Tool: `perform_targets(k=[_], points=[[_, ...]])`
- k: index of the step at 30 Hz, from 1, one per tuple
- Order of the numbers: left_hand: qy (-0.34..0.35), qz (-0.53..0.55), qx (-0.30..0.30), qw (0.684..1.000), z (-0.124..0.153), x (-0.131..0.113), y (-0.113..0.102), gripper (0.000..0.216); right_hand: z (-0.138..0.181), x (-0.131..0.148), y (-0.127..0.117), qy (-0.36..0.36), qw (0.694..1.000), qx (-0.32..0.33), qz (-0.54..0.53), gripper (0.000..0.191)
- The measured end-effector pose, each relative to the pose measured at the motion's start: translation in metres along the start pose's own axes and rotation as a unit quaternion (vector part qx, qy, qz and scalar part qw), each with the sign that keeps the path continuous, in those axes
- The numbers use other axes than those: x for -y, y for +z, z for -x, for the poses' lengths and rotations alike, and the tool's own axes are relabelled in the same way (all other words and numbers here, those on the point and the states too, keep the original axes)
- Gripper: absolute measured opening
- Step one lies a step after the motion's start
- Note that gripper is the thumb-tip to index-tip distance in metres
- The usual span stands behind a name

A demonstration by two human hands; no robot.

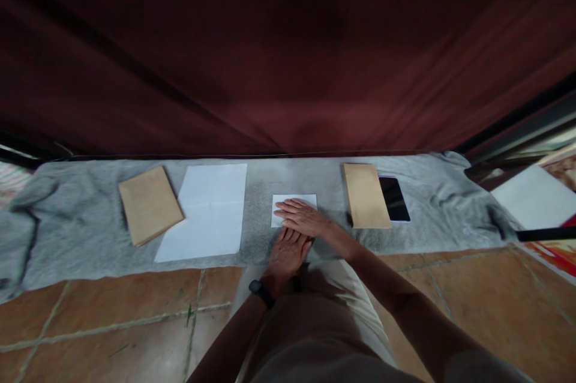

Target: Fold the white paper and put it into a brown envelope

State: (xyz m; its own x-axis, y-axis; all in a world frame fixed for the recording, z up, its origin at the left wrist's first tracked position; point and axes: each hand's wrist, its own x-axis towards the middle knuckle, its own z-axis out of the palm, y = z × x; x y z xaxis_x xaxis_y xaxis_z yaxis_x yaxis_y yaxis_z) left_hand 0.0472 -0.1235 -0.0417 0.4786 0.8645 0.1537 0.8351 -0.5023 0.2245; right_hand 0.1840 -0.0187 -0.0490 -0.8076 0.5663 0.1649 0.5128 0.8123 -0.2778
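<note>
A small white folded sheet of paper (277,200) lies on the grey cloth in front of me. My right hand (300,218) rests flat on it, fingers stretched to the left. My left hand (288,253) lies palm down just nearer to me, its fingertips against or partly beneath the right hand. Neither hand has its fingers wrapped round anything. To the left, a larger white sheet (216,209) with faint creases is spread out. A stack of brown envelopes (150,206) overlaps its left side.
The grey cloth (265,176) covers a long narrow surface. Another brown envelope stack (366,197) sits at the right, beside a dark-screened phone (395,200). A dark red curtain (288,71) hangs behind. Tiled floor (135,335) shows below the near edge.
</note>
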Motion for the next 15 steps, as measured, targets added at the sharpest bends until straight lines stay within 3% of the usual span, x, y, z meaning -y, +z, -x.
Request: perform_targets(k=[10,15], points=[[0.006,-0.013,-0.005,1.0,0.0,0.002,0.006,0.044,-0.023,-0.019,-0.004,0.072,0.997,-0.01,-0.025,0.044],[0.006,-0.027,-0.009,1.0,0.0,0.001,0.006,0.043,-0.022,-0.013,-0.007,0.126,0.99,-0.044,-0.047,0.046]])
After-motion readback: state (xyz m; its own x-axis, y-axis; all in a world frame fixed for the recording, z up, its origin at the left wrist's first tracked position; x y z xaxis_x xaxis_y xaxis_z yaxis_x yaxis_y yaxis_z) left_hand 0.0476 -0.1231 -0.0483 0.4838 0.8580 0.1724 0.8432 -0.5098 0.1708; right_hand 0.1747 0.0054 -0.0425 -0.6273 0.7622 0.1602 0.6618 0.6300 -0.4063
